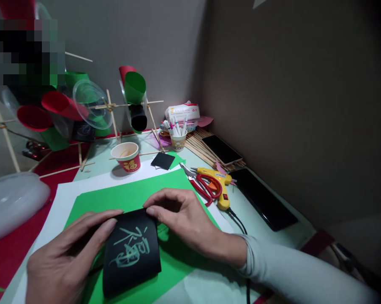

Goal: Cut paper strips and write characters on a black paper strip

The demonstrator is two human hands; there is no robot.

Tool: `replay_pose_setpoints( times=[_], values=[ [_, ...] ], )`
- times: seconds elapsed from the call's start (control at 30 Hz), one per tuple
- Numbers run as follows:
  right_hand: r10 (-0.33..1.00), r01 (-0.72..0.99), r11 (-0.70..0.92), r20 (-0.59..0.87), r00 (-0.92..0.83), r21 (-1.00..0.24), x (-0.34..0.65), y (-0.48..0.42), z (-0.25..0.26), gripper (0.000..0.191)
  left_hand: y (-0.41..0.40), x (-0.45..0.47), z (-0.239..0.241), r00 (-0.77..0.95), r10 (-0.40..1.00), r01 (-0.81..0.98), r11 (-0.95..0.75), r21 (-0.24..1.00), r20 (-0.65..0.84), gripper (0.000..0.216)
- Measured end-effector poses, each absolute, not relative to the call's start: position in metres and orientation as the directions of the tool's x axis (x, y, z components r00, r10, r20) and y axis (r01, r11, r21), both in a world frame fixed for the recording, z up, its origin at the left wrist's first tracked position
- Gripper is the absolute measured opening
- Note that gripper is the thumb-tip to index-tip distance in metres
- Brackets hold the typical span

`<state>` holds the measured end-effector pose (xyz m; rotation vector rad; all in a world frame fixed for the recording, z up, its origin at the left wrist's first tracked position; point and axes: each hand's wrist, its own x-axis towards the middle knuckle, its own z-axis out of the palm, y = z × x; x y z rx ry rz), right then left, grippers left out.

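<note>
Between my two hands is a piece of black paper (133, 257), curved along its left side, with a character drawn on it in pale green. My left hand (73, 249) pinches its upper left corner between thumb and fingers. At the upper right corner my right hand (184, 217) grips the edge with thumb and forefinger. Beneath lies a sheet of green paper (121, 196) on top of white paper (65, 192). Red-handled scissors (206, 188) and a yellow glue gun (222, 185) lie beyond my right hand.
A paper cup (129, 158) stands behind the green sheet, near small black squares (163, 161). Markers fill another cup (178, 141). Two phones (222, 149) and wooden sticks (193, 141) lie at right. A stick frame with coloured paper tubes (135, 88) stands at back left.
</note>
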<state>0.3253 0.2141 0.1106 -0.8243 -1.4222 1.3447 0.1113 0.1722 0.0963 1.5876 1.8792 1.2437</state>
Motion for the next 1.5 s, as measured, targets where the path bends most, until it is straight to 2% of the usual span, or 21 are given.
replay_pose_setpoints(
  times=[0.13, 0.27, 0.37, 0.43, 0.5, 0.67, 0.77, 1.13, 1.33, 1.5],
  values=[
    [0.934, -0.188, 0.045, 0.108, -0.340, -0.981, 0.325, 0.221, 0.107, 0.009, 0.177, 0.118, 0.114, -0.299, 0.953, 0.467, 0.105, 0.878, 0.045, 0.036],
    [0.943, -0.255, -0.028, 0.059, -0.327, -0.966, 0.324, 0.226, 0.102, 0.019, 0.182, 0.117, 0.117, -0.165, 0.985, 0.393, 0.116, 0.912, -0.055, 0.051],
    [0.956, -0.280, -0.071, 0.015, -0.292, -0.957, 0.326, 0.231, 0.099, 0.021, 0.181, 0.123, 0.117, -0.120, 0.977, 0.171, 0.197, 0.965, -0.178, 0.062],
    [0.968, -0.282, -0.080, -0.007, -0.251, -0.956, 0.328, 0.234, 0.098, 0.019, 0.176, 0.130, 0.119, -0.104, 0.954, 0.007, 0.284, 0.959, -0.281, 0.064],
    [0.978, -0.277, -0.071, -0.012, -0.209, -0.958, 0.329, 0.237, 0.099, 0.019, 0.171, 0.134, 0.120, -0.070, 0.943, -0.038, 0.323, 0.946, -0.325, 0.065],
    [0.992, -0.274, 0.005, 0.040, -0.123, -0.962, 0.331, 0.240, 0.100, 0.017, 0.171, 0.127, 0.108, 0.085, 0.939, 0.087, 0.327, 0.941, -0.334, 0.074],
    [0.995, -0.287, 0.032, 0.059, -0.086, -0.957, 0.332, 0.241, 0.099, 0.016, 0.176, 0.123, 0.098, 0.135, 0.944, 0.135, 0.283, 0.950, -0.300, 0.069],
    [0.997, -0.363, 0.029, 0.053, -0.057, -0.931, 0.330, 0.240, 0.101, 0.017, 0.178, 0.126, 0.084, 0.050, 0.985, 0.124, 0.160, 0.979, -0.167, 0.053],
    [0.996, -0.323, 0.073, 0.084, -0.023, -0.943, 0.330, 0.237, 0.105, 0.019, 0.175, 0.134, 0.092, -0.026, 0.988, 0.121, 0.155, 0.980, -0.153, 0.053],
    [0.984, -0.256, 0.172, 0.178, 0.002, -0.951, 0.329, 0.227, 0.113, 0.012, 0.171, 0.144, 0.101, -0.124, 0.974, 0.082, 0.198, 0.977, -0.188, 0.059]
  ],
)
